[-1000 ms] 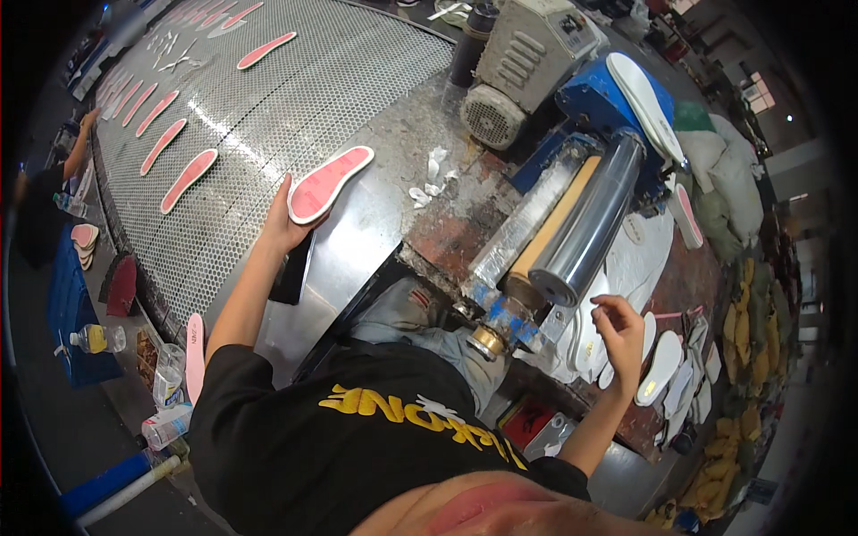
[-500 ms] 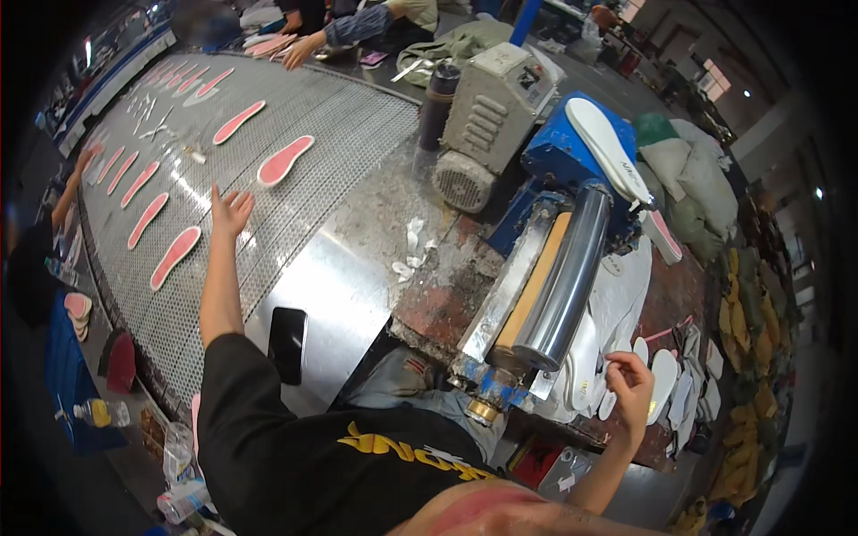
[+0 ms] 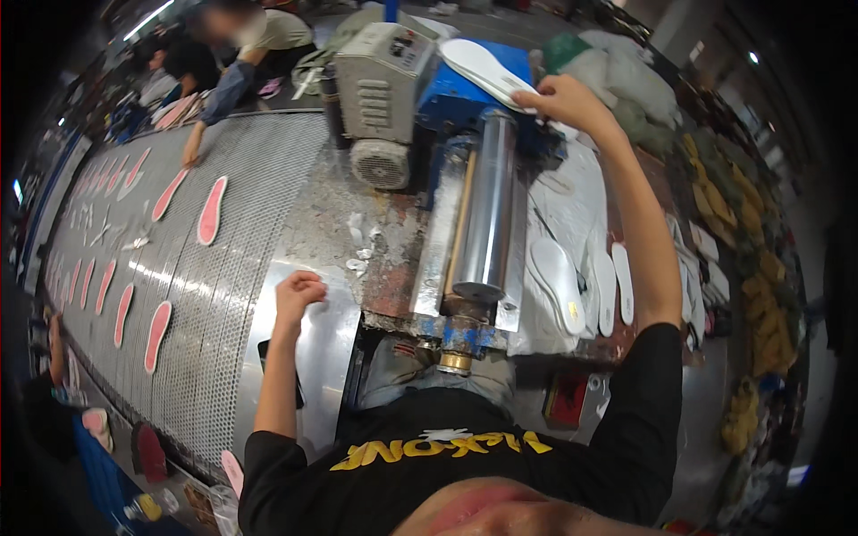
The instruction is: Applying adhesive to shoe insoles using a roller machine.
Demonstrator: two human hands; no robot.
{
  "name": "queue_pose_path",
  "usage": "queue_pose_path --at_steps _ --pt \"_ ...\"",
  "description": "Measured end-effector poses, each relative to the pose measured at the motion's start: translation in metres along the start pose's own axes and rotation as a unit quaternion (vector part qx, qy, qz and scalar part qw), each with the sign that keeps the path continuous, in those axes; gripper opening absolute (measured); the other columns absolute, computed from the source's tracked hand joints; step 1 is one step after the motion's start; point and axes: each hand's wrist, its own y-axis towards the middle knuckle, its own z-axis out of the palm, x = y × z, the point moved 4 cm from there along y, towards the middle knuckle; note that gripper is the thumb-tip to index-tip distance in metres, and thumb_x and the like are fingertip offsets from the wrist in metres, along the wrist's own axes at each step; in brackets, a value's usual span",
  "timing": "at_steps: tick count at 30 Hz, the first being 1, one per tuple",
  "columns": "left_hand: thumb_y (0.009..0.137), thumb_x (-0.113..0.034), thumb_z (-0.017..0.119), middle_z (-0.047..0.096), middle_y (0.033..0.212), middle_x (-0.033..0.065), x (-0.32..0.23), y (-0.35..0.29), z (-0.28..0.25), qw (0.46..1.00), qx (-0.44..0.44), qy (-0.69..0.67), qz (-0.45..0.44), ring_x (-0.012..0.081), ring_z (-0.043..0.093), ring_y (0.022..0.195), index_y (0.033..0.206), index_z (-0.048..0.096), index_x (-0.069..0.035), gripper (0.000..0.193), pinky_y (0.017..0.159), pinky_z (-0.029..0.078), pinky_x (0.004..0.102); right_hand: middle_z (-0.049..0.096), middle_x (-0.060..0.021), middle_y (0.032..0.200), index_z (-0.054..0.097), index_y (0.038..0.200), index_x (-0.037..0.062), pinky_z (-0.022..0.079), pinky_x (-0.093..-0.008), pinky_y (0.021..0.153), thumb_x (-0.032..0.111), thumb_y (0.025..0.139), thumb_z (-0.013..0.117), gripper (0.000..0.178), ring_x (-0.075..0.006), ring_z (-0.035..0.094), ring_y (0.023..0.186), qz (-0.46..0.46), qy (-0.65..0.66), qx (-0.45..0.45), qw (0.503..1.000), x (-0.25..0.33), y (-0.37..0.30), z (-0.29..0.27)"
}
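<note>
My right hand (image 3: 565,103) reaches to the far side of the roller machine. Its fingers close on the near end of a white insole (image 3: 483,64), which lies with at least one other on top of the blue housing (image 3: 451,94). Below that arm is the machine's shiny steel roller (image 3: 489,214). My left hand (image 3: 299,299) hovers over the bare metal strip at the mesh belt's near edge, fingers curled in, with nothing visible in them. On the mesh belt (image 3: 201,330) lie pink insoles with white rims, the nearest pink insole (image 3: 158,337) left of my hand.
A grey motor (image 3: 380,89) stands beside the roller. White insoles (image 3: 556,277) lie on the bench to its right. A dark phone (image 3: 264,350) is partly under my left forearm. Across the belt, a co-worker's hand (image 3: 192,147) touches a pink insole (image 3: 170,195).
My right hand has gone from the near bench up to the white insole on the machine. My left hand has drawn back from over the belt and curled. The co-worker's hand reached a pink insole.
</note>
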Motion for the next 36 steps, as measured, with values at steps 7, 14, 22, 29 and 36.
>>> queue_pose_path --at_steps 7,14,22,29,36 --pt "0.075 0.001 0.071 0.067 0.078 0.0105 -0.027 -0.041 0.041 0.999 0.037 -0.003 0.020 0.0163 0.065 0.069 0.089 0.063 0.004 0.016 0.063 0.054 0.0271 0.066 -0.0126 0.079 0.063 0.093 -0.0032 0.047 -0.0316 0.063 0.044 0.077 0.067 0.050 -0.0182 0.062 0.070 -0.050 0.071 -0.169 0.982 0.012 0.016 -0.004" --pt "0.082 0.000 0.065 0.068 0.082 0.0114 -0.044 -0.046 0.056 0.993 0.104 0.010 0.061 0.0160 0.066 0.072 0.093 0.066 0.006 0.013 0.066 0.055 0.0264 0.061 -0.0022 0.076 0.062 0.102 0.0009 0.033 -0.0193 0.045 0.021 0.092 0.051 0.025 -0.0058 0.045 0.051 -0.006 0.595 -0.271 0.757 -0.048 -0.052 -0.018" --pt "0.083 -0.005 0.064 0.060 0.120 0.0100 -0.117 -0.032 0.111 0.947 0.239 0.118 0.181 0.0192 0.056 0.111 0.120 0.058 0.000 0.037 0.094 0.045 0.0317 0.066 -0.0061 0.088 0.063 0.105 -0.0027 0.047 -0.0250 0.069 0.016 0.092 0.049 0.027 -0.0122 0.061 0.076 0.119 0.545 -0.289 0.778 -0.112 -0.195 0.058" --pt "0.070 -0.035 0.079 0.041 0.142 0.0151 -0.192 -0.032 0.181 0.762 0.361 0.363 0.397 0.0295 0.042 0.129 0.133 0.046 -0.003 0.077 0.103 0.038 0.0407 0.056 0.0014 0.069 0.062 0.096 -0.0002 0.028 -0.0179 0.042 0.017 0.091 0.048 0.022 -0.0018 0.039 0.048 0.172 0.570 -0.273 0.756 -0.026 -0.233 0.083" --pt "0.064 -0.027 0.083 0.049 0.135 0.0119 -0.220 0.023 0.146 0.751 0.310 0.431 0.393 0.0272 0.048 0.122 0.133 0.045 -0.005 0.082 0.103 0.039 0.0381 0.050 0.0032 0.058 0.059 0.098 0.0003 0.023 -0.0200 0.039 0.014 0.091 0.054 0.015 -0.0021 0.036 0.043 0.123 0.636 -0.137 0.749 0.053 -0.227 0.095"
